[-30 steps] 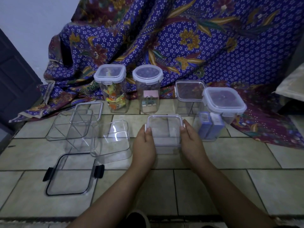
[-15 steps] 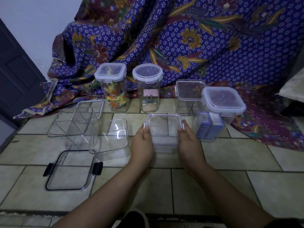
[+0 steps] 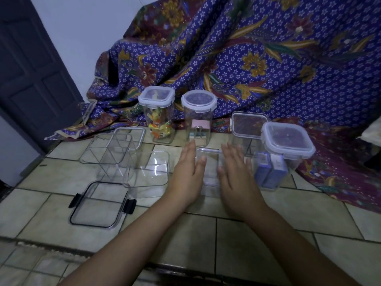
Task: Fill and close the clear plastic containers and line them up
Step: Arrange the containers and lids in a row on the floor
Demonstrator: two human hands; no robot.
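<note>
Centrally, a small clear box [image 3: 210,168] is flanked by two flat, open hands.

Nothing is gripped: the left hand [image 3: 188,172] and right hand [image 3: 235,174] are laid with fingers extended along the box's sides, seemingly touching it. The box sits between them in mid-frame on the tiled floor [image 3: 288,207], equally near both; its long axis appears to run away from the camera, toward the round jar [image 3: 199,118].

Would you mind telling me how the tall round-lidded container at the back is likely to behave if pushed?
The round-lidded container looks tall and narrow, so a push near its lid would probably tip it. Only a few binder clips sit at the bottom, so it is likely light. Its smooth clear wall may feel slippery.
</note>
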